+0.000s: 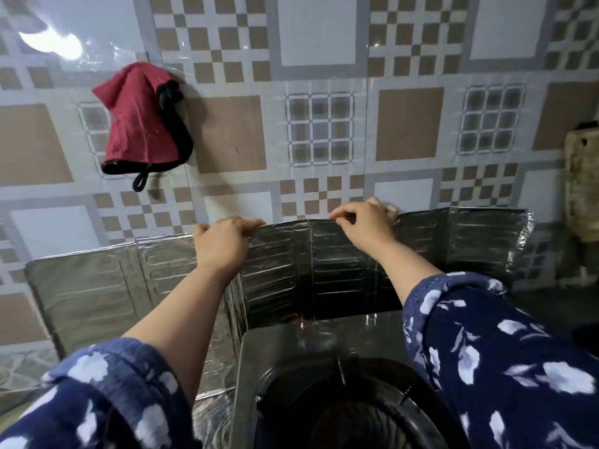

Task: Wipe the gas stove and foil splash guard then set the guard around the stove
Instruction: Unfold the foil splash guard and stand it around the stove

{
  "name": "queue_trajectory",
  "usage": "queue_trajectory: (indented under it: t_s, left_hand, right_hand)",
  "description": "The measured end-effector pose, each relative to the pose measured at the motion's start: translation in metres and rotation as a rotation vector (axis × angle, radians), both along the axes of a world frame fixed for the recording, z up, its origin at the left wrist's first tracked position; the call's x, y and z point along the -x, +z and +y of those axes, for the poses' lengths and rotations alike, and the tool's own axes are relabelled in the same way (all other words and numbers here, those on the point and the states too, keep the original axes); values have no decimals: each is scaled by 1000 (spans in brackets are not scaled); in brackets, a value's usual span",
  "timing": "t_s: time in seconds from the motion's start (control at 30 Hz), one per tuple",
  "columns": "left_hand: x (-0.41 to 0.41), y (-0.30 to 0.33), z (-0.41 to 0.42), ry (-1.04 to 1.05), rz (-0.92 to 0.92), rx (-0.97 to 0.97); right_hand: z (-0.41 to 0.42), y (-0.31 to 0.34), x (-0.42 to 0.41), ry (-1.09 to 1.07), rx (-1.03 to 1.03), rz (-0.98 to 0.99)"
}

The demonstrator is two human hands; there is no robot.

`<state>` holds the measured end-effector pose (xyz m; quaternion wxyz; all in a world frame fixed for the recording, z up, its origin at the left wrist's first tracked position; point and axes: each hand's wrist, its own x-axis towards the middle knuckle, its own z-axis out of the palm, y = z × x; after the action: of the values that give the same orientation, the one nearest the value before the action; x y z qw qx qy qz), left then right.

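Observation:
The folding foil splash guard (285,264) stands upright behind the black gas stove (324,345), its silver ribbed panels spread left and right along the tiled wall. My left hand (223,241) grips the guard's top edge left of the middle. My right hand (363,222) pinches the top edge a little farther right. The stove's round burner and pan support (340,403) show at the bottom, between my forearms. A folded panel runs down the stove's left side.
A red cloth with black trim (142,121) hangs on the tiled wall at upper left. A worn, stained object (581,189) leans against the wall at the right edge. Dark countertop (551,306) lies right of the stove.

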<state>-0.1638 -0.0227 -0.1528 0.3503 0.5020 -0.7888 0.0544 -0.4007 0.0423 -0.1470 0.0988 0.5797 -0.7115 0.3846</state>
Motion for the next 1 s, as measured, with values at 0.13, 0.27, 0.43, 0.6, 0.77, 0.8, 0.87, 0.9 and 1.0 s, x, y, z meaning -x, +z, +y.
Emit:
queue_trajectory:
  t_s: [0.13,0.27,0.43,0.6,0.77,0.8,0.87,0.9,1.0]
  left_hand:
    - [-1,1,3,-10,-32,5]
    - [-4,5,11,-28,-49,-14]
    - [-33,14,17,90,-193,-41]
    - [-67,21,24,169,-188,-76]
    - [-72,23,21,157,-86,-119]
    - [-73,24,21,150,-68,-122]
    - [-74,23,21,138,-46,-126]
    - [-74,22,21,130,-41,-127]
    - [-73,21,23,104,-34,-133]
  right_hand:
    - [-5,1,-24,96,71,90]
    - [-17,1,-58,192,34,86]
    - [-23,-2,-71,188,4,-17]
    - [-19,2,-75,164,-23,-36]
    - [-17,11,-82,125,-40,-22]
    - [-17,13,-83,114,-48,-2]
    - [-16,14,-89,116,-43,60]
    - [-15,14,-94,152,-25,67]
    - [-15,12,-116,316,-7,-2]
